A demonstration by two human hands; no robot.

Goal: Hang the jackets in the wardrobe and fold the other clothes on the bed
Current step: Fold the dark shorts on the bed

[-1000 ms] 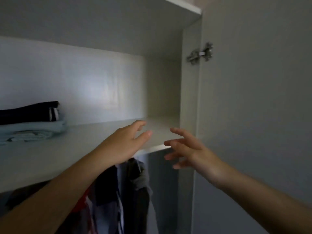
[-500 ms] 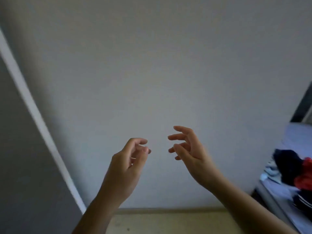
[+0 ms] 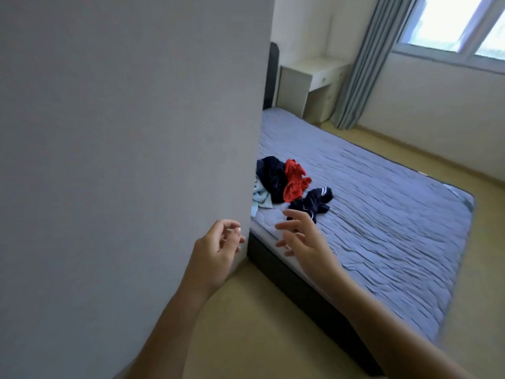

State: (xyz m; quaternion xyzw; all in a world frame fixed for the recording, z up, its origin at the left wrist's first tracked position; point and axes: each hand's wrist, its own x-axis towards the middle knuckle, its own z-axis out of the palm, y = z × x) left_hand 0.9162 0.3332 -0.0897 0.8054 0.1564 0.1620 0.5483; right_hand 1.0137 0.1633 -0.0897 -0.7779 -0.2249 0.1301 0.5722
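A small heap of clothes lies on the bed [image 3: 382, 214] near its left side: a dark navy garment [image 3: 272, 176], a red one [image 3: 295, 181], a navy piece with white stripes [image 3: 314, 202] and a light blue one [image 3: 261, 199], partly hidden by a wall corner. My left hand [image 3: 216, 253] hovers in front of that corner, fingers loosely curled, holding nothing. My right hand [image 3: 303, 236] is raised over the bed's near edge with fingers spread and empty. Both hands are short of the clothes. The wardrobe is out of view.
A grey wall [image 3: 123, 160] fills the left half and ends in a corner beside the bed. A white desk [image 3: 314, 80], a grey curtain [image 3: 360, 64] and a window [image 3: 459, 23] stand at the far end. Beige floor [image 3: 246, 324] runs along the bed's dark base.
The view has swung right from the wardrobe shelf, across a bare wall, to the bed and its clothes. Both hands stay raised and empty; the left fingers have curled more.
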